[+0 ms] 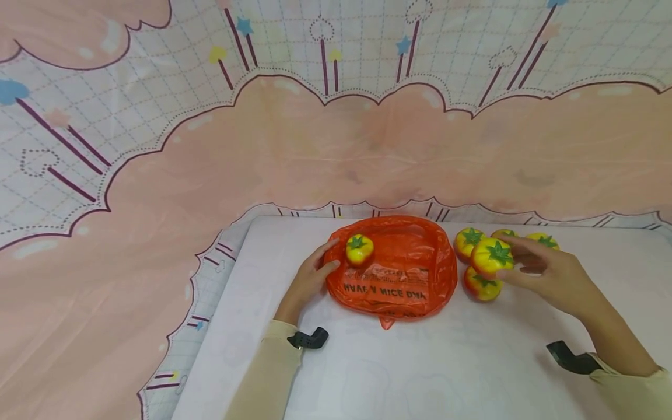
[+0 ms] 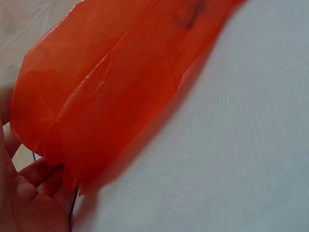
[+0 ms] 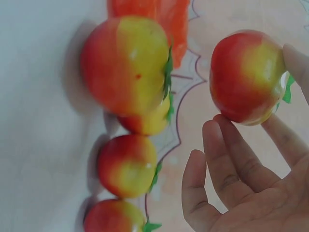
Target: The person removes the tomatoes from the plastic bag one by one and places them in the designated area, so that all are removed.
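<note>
A red plastic bag (image 1: 401, 256) with printed lettering lies spread with its rim open on the white table. My left hand (image 1: 312, 277) holds the bag's left rim; in the left wrist view its fingers (image 2: 36, 176) show behind the thin plastic (image 2: 106, 96). One red-and-yellow toy tomato (image 1: 359, 251) with a green leafy top sits in the left part of the bag. My right hand (image 1: 551, 274) pinches another toy tomato (image 3: 248, 77) between thumb and fingertips, raised above the others to the right of the bag.
Several more toy tomatoes stand close together right of the bag, among them a front one (image 1: 483, 287) and a far right one (image 1: 543, 241). Behind the white table (image 1: 399, 367) hangs a patterned pink-and-white cloth (image 1: 367, 151).
</note>
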Tool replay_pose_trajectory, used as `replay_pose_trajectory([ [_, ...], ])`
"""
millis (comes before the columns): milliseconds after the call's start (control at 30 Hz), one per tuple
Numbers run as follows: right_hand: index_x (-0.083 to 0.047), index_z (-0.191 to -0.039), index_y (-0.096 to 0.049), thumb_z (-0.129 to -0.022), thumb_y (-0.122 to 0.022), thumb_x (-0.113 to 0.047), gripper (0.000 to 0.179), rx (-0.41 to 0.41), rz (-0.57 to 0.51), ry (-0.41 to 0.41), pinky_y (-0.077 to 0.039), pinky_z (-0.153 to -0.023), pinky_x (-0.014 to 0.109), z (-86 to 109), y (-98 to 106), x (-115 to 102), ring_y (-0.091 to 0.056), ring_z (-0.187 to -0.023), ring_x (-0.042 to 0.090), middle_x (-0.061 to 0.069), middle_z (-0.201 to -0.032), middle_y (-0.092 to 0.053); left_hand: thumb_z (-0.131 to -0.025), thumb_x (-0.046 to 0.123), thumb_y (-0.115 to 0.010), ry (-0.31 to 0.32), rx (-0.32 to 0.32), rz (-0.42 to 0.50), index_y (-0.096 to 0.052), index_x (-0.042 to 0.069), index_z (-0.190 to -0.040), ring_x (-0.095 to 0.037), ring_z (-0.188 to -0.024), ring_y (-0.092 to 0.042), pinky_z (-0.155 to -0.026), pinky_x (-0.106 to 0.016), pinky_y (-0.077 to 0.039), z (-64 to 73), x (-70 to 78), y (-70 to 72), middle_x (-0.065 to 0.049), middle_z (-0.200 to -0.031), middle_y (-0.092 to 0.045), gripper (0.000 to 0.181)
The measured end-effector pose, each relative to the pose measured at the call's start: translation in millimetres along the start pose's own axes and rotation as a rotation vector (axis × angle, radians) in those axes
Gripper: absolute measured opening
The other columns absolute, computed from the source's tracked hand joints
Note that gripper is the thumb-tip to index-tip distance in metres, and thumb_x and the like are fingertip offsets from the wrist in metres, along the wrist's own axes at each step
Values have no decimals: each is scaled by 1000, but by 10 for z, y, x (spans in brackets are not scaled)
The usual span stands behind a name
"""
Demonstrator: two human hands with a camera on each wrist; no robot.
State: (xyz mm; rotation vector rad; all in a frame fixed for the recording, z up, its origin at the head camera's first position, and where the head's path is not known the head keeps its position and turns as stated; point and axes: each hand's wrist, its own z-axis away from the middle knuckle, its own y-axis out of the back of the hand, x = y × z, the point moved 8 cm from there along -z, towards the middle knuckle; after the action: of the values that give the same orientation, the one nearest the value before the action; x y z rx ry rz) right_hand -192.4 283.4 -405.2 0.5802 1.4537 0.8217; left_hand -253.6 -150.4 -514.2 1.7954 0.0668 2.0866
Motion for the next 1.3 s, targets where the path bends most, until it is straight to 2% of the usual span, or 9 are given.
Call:
replay_pose_trajectory([
  [67, -16, -152, -50, -90, -77, -41, 72, 3, 2, -6, -61, -86, 51, 18, 28, 54, -63, -113, 46, 22, -130, -63, -102, 31, -60, 1, 1, -1, -48, 47, -148, -25, -156, -29, -124, -51, -31, -3, -1, -4, 5, -166, -35, 50],
  [133, -15, -151, -50, -90, -77, -40, 71, 17, 6, -7, -61, -84, 33, 31, 52, 115, -63, -112, 43, 22, -130, -64, -102, 30, -60, 2, 6, -5, -48, 46, -148, -26, -156, -29, -123, -52, -32, -3, 1, -4, 4, -166, -35, 50],
  [267, -15, -150, -52, -90, -78, -35, 69, 43, -10, 0, -46, -75, 4, 63, 85, 233, -62, -104, 12, 22, -126, -66, -102, 31, -60, 9, 14, -18, -48, 47, -148, -26, -156, -30, -123, -52, -32, -3, 6, -6, 4, -166, -35, 50],
  [400, -14, -152, -49, -91, -77, -36, 70, 38, -32, -14, -46, -73, 3, 93, 77, 351, -48, -94, -17, 23, -125, -66, -102, 31, -60, 4, 12, -15, -48, 46, -149, -27, -155, -30, -123, -52, -32, -6, 4, -9, 3, -166, -35, 50],
  [500, -14, -153, -47, -92, -76, -36, 71, 26, -46, -34, -48, -72, 5, 110, 69, 439, -45, -94, -22, 24, -125, -65, -102, 33, -60, 12, 12, -20, -47, 48, -148, -25, -155, -30, -123, -51, -33, -15, -9, -12, 5, -166, -35, 50],
  [667, -18, -157, -42, -93, -74, -40, 75, 12, -40, -77, -55, -71, 14, 108, 52, 585, -67, -108, 19, 26, -126, -64, -102, 34, -60, 12, 15, -30, -47, 50, -147, -24, -155, -30, -123, -51, -33, -30, -20, -18, 7, -165, -35, 50],
  [767, -18, -158, -40, -94, -73, -42, 76, 10, -30, -99, -61, -73, 28, 104, 38, 656, -60, -116, 49, 29, -128, -63, -102, 33, -60, 18, 20, -30, -47, 51, -147, -24, -155, -30, -123, -51, -33, -36, -33, -13, 7, -165, -36, 50],
  [967, -8, -155, -43, -93, -73, -43, 78, 27, 18, -109, -57, -78, 64, 138, 9, 758, -60, -113, 54, 33, -126, -62, -101, 33, -61, 22, 28, -34, -48, 53, -145, -23, -155, -31, -122, -52, -34, -34, -45, -4, 8, -164, -37, 50],
  [1300, -6, -157, -37, -94, -69, -48, 82, -39, 25, -150, -53, -80, 69, 160, -112, 937, -56, -117, 52, 35, -139, -52, -102, 33, -61, -11, 23, -28, -48, 52, -145, -23, -154, -32, -122, -51, -34, -37, -51, -8, 8, -164, -37, 49],
])
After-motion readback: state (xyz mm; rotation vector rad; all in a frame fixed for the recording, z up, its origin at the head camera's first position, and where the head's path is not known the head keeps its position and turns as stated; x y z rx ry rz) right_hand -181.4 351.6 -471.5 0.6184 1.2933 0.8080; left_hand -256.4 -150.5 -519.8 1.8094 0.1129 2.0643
